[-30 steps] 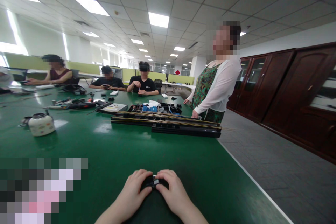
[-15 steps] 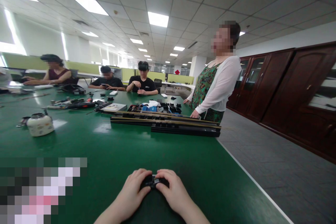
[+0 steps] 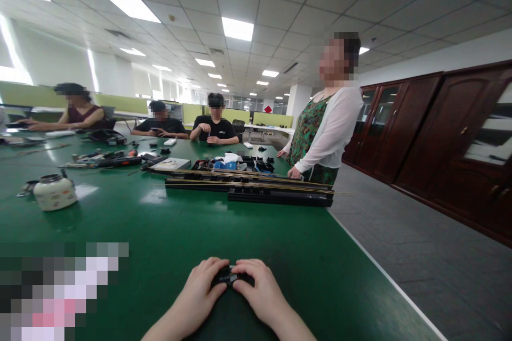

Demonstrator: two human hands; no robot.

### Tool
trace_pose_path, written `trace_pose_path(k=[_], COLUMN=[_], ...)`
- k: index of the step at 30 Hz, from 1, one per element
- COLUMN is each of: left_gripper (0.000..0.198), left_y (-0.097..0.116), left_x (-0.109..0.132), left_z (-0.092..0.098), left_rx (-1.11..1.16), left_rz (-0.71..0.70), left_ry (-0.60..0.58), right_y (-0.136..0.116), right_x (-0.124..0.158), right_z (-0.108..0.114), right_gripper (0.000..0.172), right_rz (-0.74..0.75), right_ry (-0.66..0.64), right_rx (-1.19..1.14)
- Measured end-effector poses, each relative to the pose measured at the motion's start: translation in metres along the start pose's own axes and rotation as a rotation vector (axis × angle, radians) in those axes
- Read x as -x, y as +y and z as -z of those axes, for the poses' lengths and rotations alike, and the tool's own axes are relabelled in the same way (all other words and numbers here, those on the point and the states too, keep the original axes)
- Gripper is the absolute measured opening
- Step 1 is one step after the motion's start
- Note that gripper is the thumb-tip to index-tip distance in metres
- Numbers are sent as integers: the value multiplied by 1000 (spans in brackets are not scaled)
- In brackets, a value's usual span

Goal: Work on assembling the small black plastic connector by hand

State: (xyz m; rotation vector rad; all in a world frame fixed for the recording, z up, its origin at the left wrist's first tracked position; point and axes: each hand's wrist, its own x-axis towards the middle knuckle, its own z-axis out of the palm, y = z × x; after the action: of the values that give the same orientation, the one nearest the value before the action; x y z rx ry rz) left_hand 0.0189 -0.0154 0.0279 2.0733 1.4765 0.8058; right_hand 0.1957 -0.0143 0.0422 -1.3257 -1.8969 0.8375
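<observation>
My left hand and my right hand meet at the near edge of the green table. Both have their fingers curled onto a small black part with a pale metal piece at its middle. The part rests against a dark sheet lying under my wrists. Most of the part is covered by my fingers.
Long black rails lie across the table's middle, with a tray of small black parts behind. A white jar stands at the left. A person in a white cardigan stands at the table's right edge; three people sit at the far end.
My hands keep their grip on the small part and have barely shifted. The view has drifted slightly to the right and down.
</observation>
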Motion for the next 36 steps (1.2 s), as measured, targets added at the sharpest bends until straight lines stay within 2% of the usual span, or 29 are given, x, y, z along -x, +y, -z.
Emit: trace_pose_path(k=[21, 28, 36], left_gripper=[37, 34, 32], left_y=[-7, -9, -11], left_x=[-1, -2, -3], left_z=[-4, -5, -6], left_rx=[-14, -14, 72], left_rz=[-17, 0, 38], left_ry=[10, 35, 69], right_y=[-4, 3, 8], right_x=[3, 3, 0], right_z=[2, 4, 0], right_gripper=[18, 36, 32], right_rz=[-15, -7, -33], right_ry=[-21, -21, 14], right_rx=[69, 11, -9])
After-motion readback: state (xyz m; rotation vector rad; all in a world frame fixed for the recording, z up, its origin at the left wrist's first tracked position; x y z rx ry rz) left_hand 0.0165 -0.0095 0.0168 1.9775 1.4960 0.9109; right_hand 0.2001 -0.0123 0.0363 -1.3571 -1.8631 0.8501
